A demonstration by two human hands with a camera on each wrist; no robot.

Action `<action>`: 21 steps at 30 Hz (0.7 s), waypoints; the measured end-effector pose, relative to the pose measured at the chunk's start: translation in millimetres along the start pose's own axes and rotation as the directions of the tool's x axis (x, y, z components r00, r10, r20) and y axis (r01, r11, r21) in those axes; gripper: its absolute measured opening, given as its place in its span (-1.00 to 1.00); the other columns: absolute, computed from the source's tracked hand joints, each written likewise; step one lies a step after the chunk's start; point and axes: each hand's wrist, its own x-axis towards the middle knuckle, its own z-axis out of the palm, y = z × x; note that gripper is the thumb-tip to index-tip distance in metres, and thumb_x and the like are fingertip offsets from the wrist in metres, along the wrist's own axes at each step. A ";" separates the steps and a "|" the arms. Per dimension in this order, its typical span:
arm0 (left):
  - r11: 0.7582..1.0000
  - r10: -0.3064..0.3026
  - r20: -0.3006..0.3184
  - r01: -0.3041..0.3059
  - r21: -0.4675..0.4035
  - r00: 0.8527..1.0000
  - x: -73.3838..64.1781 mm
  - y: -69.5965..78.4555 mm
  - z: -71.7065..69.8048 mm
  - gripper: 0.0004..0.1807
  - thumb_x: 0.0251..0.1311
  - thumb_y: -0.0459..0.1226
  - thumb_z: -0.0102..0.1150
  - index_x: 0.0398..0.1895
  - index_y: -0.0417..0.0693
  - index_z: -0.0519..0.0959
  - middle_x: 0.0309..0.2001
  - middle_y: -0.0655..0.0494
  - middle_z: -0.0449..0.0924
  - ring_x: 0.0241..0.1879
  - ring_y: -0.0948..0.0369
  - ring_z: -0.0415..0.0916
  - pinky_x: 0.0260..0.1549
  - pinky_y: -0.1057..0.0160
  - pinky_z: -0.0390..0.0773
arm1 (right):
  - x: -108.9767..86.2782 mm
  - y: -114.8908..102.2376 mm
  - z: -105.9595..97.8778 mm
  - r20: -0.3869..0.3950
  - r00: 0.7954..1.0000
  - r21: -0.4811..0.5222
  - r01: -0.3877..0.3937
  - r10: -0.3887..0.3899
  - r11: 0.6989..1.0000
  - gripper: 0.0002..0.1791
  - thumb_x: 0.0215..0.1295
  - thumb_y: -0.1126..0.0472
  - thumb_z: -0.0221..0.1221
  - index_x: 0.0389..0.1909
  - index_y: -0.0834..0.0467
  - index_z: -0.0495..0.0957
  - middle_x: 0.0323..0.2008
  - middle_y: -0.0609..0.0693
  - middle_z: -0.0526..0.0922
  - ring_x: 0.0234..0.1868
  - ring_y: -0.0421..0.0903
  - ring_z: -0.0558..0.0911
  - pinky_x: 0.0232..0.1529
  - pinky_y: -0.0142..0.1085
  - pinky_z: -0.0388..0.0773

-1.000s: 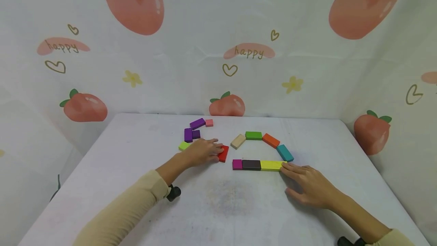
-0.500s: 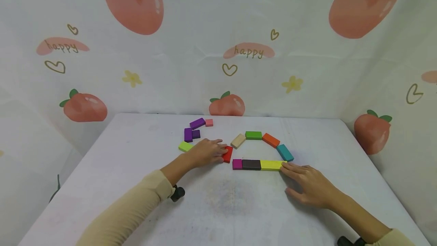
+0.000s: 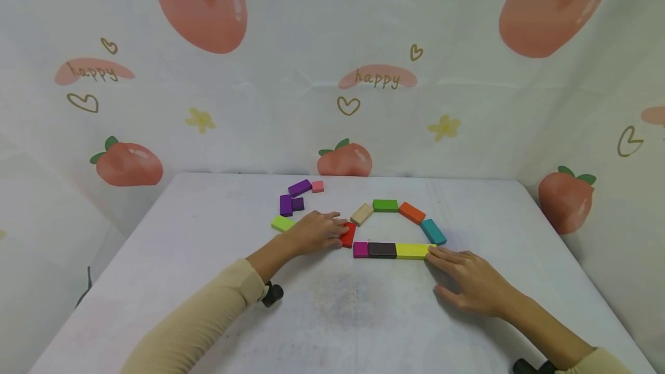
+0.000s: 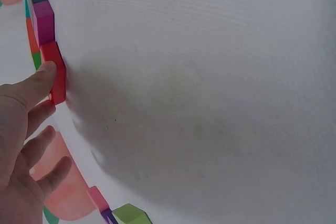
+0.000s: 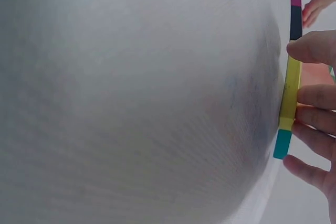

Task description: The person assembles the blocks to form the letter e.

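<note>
Thumb [image 4: 35, 83] and index finger [image 4: 42, 112] of the left hand [image 3: 318, 231] pinch the red block [image 3: 348, 238], which lies flat on the desk [image 3: 353, 316]. Seen from the left wrist, the thumb tip rests on the side towards the camera and the index fingertip sits at the far left end, so this grip is clamped on the block; the other fingers are spread, apart from it. The rest of the red block sticks out to the right of the grip. It fills the left corner of a shape made of blocks: just beside the end of the magenta block [image 3: 361, 250] and near the lower end of the tan block [image 3: 362, 214].

At the opposite corner, the right hand [image 3: 470, 283] has its fingers straight, with fingertips touching the right end of the yellow block [image 3: 414, 251]. Its thumb stands apart from them, so that grip is not closed around anything. The yellow, black [image 3: 381, 250] and magenta blocks form a straight row of 3. Behind it, the tan, green [image 3: 385, 206], orange [image 3: 412, 213] and teal [image 3: 433, 232] blocks make an arch of 4.

Behind the left hand lie a lime block [image 3: 281, 223], partly covered, 2 purple blocks [image 3: 299, 188], 1 small dark purple block [image 3: 298, 204] and 1 pink block [image 3: 318, 187].
</note>
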 end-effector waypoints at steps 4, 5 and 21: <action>1.000 -0.004 -0.001 0.004 -0.005 1.000 0.7 0.8 -0.4 -0.52 0.31 -0.09 0.27 0.28 0.05 0.56 0.28 0.09 0.52 0.39 0.04 0.32 0.17 0.00 0.50 | 0.1 0.0 0.1 -0.005 1.000 0.002 0.006 -0.006 1.000 -0.33 0.09 0.00 0.40 0.23 0.18 0.57 0.25 0.11 0.56 0.16 0.09 0.62 0.01 0.11 0.60; 1.000 -0.003 -0.003 0.003 -0.009 1.000 0.9 1.1 -0.6 -0.52 0.30 -0.09 0.27 0.27 0.04 0.56 0.28 0.09 0.53 0.39 0.04 0.32 0.17 -0.01 0.50 | -0.1 0.0 0.2 -0.005 1.000 0.001 0.005 -0.005 1.000 -0.33 0.09 0.00 0.40 0.23 0.18 0.57 0.25 0.11 0.56 0.15 0.09 0.62 0.00 0.11 0.60; 1.000 0.012 -0.003 -0.012 -0.017 1.000 2.7 2.0 -1.0 -0.52 0.31 -0.10 0.26 0.28 0.03 0.56 0.28 0.09 0.53 0.38 0.03 0.33 0.17 0.00 0.50 | 0.6 -0.7 0.7 0.002 1.000 -0.006 -0.008 0.008 1.000 -0.34 0.09 -0.01 0.40 0.23 0.18 0.57 0.25 0.11 0.56 0.16 0.08 0.62 0.01 0.11 0.60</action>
